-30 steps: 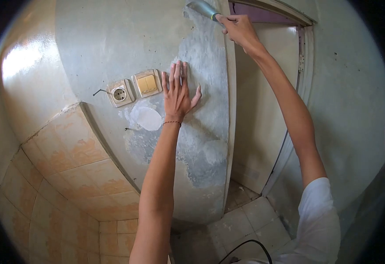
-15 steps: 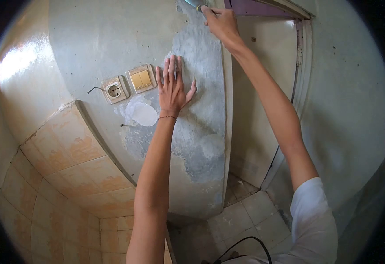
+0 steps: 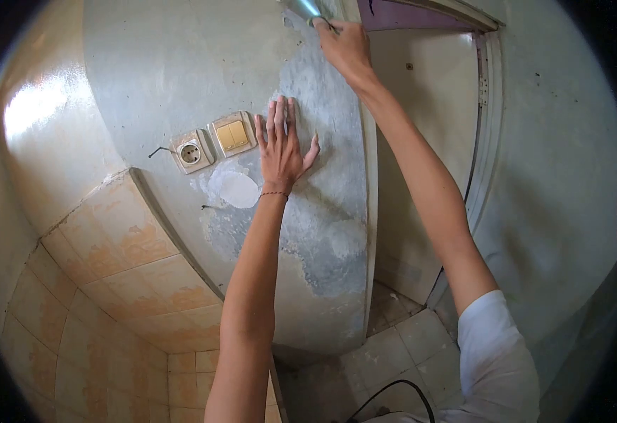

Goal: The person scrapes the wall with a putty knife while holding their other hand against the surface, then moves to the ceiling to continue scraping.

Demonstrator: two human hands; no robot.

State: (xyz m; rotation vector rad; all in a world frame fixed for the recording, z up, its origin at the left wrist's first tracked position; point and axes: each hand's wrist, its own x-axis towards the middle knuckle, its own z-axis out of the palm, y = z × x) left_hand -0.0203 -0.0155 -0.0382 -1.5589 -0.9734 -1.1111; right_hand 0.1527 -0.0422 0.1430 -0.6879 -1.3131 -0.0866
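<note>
Observed: left hand point(image 3: 282, 144) flat on the wall, fingers splayed wide, palm on rough, mottled grey plaster point(image 3: 326, 211). Up and to its right, right hand point(image 3: 344, 44) is clenched round the handle of a scraper point(image 3: 301, 8), whose smooth metal blade meets the wall. Just left of the left hand: square beige switch point(image 3: 232, 134), then round-faced socket point(image 3: 191, 151). Below: smooth pale oval filler patch point(image 3: 234, 189); lower left, glossy orange-beige tiles point(image 3: 125, 247).

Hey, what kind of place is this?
Probably a home interior under renovation. The wall is scraped to bare grey patches, and the right hand holds a scraper against it. Glossy beige tiles cover the lower side wall, and a socket and light switch sit near a doorway.
</note>
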